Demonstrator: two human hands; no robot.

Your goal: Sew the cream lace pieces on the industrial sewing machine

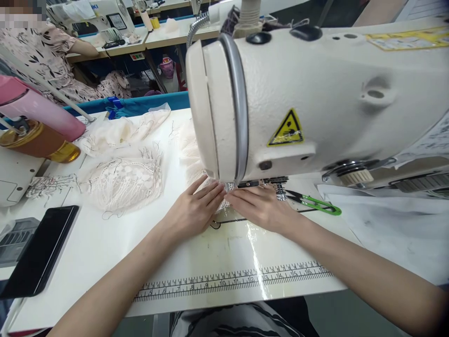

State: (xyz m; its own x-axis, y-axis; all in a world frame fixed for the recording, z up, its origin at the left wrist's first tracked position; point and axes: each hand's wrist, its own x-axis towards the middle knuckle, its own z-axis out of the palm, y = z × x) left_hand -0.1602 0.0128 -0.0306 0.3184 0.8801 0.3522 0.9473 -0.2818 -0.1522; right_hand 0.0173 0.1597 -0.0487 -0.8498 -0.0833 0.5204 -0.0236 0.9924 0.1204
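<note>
A cream sewing machine (315, 103) fills the upper right of the head view. Under its head lies a small piece of white lace fabric (224, 202). My left hand (194, 208) lies flat on the table with fingers stretched out, its fingertips pressing the lace just left of the needle area. My right hand (261, 206) lies flat as well, fingers extended onto the lace from the right. The needle and presser foot are mostly hidden behind the machine head.
Green thread snips (317, 203) lie right of my right hand. A pile of lace pieces (122, 180) sits to the left, a black phone (40, 248) near the left edge. A printed ruler (231, 278) runs along the front. Another person (52, 61) sits at the back left.
</note>
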